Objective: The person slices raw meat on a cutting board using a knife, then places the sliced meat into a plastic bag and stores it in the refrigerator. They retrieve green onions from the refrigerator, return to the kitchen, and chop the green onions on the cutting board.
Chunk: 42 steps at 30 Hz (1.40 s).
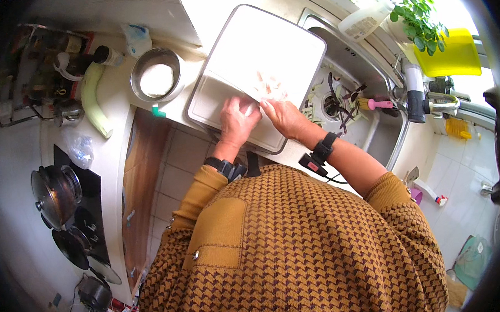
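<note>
My hands meet over the near part of a large white cutting board (277,36) with a grey rim. My left hand (240,122) is closed, its fingers bent down to the board around a small whitish piece that I cannot make out. Right beside it, my right hand (285,119) is closed too, thumb and fingers pressed together near the left fingertips. What it grips is hidden by the hand and the glare. Just beyond the right hand, a small heap of pale pinkish cut pieces (270,86) lies on the board.
Right of the board, the steel sink (363,54) holds dark and pale peelings and a pink-handled brush (378,103). At left are a metal pot (136,80) with white contents, a long pale green vegetable (92,102) and a lidded pot (54,194) on the black hob.
</note>
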Each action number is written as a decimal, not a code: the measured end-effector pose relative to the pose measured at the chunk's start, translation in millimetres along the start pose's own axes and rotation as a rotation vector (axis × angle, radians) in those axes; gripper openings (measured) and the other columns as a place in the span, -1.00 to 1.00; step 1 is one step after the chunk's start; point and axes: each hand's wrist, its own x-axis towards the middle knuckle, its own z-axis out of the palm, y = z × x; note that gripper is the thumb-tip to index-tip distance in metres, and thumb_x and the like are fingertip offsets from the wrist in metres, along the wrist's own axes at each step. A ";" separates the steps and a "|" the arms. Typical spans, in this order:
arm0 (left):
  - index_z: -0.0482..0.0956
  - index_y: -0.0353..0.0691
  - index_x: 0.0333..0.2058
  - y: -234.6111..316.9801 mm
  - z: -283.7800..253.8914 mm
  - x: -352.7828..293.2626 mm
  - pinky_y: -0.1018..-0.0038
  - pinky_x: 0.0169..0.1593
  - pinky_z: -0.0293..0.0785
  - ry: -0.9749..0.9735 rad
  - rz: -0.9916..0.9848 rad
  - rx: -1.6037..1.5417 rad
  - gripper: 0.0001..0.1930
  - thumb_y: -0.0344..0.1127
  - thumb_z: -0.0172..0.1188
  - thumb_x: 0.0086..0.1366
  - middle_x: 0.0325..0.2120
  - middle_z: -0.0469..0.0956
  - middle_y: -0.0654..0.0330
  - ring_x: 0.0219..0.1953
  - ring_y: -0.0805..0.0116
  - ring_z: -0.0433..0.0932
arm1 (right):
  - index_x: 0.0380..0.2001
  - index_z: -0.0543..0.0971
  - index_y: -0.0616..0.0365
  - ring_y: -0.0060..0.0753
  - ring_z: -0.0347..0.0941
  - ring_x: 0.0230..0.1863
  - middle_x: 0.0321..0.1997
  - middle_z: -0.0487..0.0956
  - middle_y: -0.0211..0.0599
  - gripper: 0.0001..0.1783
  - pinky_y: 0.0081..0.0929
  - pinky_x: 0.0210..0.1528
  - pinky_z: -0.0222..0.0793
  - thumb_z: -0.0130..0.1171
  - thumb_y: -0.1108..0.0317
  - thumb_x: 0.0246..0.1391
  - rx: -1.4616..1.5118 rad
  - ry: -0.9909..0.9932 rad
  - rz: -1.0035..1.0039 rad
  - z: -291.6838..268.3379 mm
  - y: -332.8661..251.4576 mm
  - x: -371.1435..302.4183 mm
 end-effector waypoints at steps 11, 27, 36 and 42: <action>0.60 -0.34 -0.31 -2.2 -0.8 -1.2 0.20 -0.13 0.56 0.010 -0.001 -0.033 -0.65 -0.23 0.45 0.00 -0.33 0.61 -0.09 -0.27 -0.01 0.63 | -0.26 0.53 0.36 0.18 0.45 -0.41 -0.46 0.47 0.25 -0.41 -0.08 -0.27 0.36 -0.18 -0.04 0.46 0.041 0.072 0.071 -40.1 -7.1 -51.1; 0.63 -0.36 -0.27 0.5 -3.3 1.6 0.21 -0.11 0.57 -0.011 0.032 0.046 -0.65 -0.24 0.45 0.02 -0.31 0.62 -0.07 -0.25 0.01 0.64 | -0.24 0.52 0.34 0.05 0.45 -0.34 -0.43 0.51 0.10 -0.37 -0.15 -0.14 0.38 -0.26 -0.07 0.48 0.092 -0.088 0.140 -36.8 -12.5 -58.0; 0.60 -0.30 -0.25 -4.8 0.5 0.3 0.11 -0.13 0.54 0.008 0.058 0.063 -0.61 -0.20 0.45 -0.01 -0.28 0.58 -0.07 -0.24 -0.08 0.59 | -0.22 0.55 0.34 0.08 0.53 -0.23 -0.33 0.59 0.16 -0.39 -0.17 -0.07 0.41 -0.21 -0.05 0.48 0.005 0.042 -0.095 -1.0 2.5 2.9; 0.56 -0.34 -0.31 -4.5 1.1 -2.3 0.21 -0.22 0.53 0.064 0.111 0.094 -0.62 -0.18 0.47 0.05 -0.36 0.60 -0.02 -0.31 0.05 0.59 | -0.29 0.58 0.34 -0.14 0.51 -0.30 -0.43 0.56 0.00 -0.32 -0.22 -0.10 0.42 -0.23 -0.12 0.46 0.112 0.126 -0.015 -13.1 -0.4 4.3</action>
